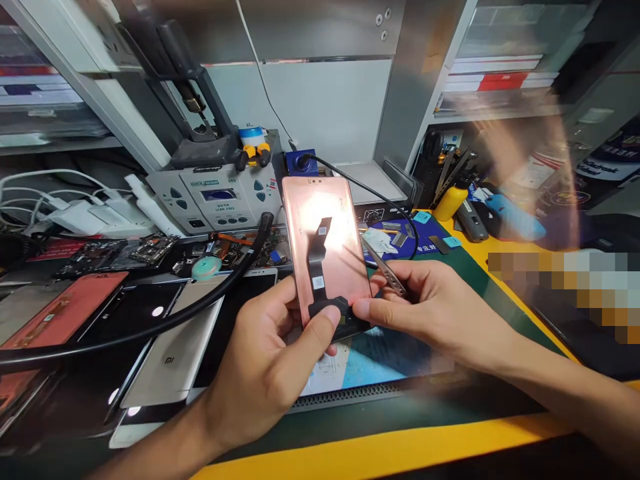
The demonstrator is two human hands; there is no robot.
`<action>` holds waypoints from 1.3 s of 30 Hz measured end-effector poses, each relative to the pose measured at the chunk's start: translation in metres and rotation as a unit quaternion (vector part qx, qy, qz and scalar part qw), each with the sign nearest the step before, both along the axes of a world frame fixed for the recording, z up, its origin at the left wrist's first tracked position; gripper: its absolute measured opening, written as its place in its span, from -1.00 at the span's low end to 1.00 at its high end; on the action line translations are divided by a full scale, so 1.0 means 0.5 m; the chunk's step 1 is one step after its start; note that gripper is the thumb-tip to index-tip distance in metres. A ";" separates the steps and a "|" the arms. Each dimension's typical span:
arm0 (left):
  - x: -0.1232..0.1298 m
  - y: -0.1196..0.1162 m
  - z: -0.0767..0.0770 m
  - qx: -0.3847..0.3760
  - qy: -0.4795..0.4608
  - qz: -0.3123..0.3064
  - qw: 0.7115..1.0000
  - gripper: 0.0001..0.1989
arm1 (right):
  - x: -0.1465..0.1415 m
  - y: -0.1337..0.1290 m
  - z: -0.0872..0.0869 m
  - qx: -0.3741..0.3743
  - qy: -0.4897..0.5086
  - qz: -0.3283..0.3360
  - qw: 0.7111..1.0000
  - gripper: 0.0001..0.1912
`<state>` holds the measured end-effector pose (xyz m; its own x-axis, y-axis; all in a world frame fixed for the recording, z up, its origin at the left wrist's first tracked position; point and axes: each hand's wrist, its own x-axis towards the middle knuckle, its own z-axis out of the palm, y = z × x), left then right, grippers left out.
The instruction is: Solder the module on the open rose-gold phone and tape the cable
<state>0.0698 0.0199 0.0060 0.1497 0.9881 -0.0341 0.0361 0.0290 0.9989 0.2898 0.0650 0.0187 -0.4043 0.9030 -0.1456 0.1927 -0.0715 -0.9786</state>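
A copper-pink phone screen panel (345, 267) stands tilted upright near the middle, its shiny back facing me. Down that back runs a black flex cable (316, 260) with small white labels, and black film covers the bottom edge. My left hand (280, 340) grips the panel's lower left, thumb pressed on the black part at the bottom. At the lower right edge, the thumb of my right hand (425, 300) touches the panel. Metal tweezers (393, 277) are held in this same hand, pointing up and left beside the panel.
Several phones and panels, one a white Mi phone (173, 353), lie at the left under a thick black hose (200, 303). A grey soldering station (220, 197) stands behind. Further right are a yellow bottle (453, 199) and a blue mat (427, 233).
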 end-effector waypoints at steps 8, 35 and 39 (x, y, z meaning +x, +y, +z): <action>0.004 0.000 0.005 0.026 0.026 0.008 0.999 -0.76 | -0.002 -0.001 0.009 0.013 -0.018 0.009 1.000 -0.54; 0.016 0.002 0.026 0.008 0.058 0.041 0.997 -0.57 | 0.009 0.002 0.000 0.026 -0.022 0.038 0.999 -0.63; 0.011 0.006 0.024 -0.005 0.046 0.030 0.998 -0.68 | 0.011 0.005 -0.003 0.025 -0.024 0.036 0.999 -0.64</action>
<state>0.0751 0.0227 0.0178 0.0853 0.9948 -0.0552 0.1259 0.0442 0.9911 0.2951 0.0677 0.0171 -0.4627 0.8781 -0.1215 0.2420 -0.0068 -0.9703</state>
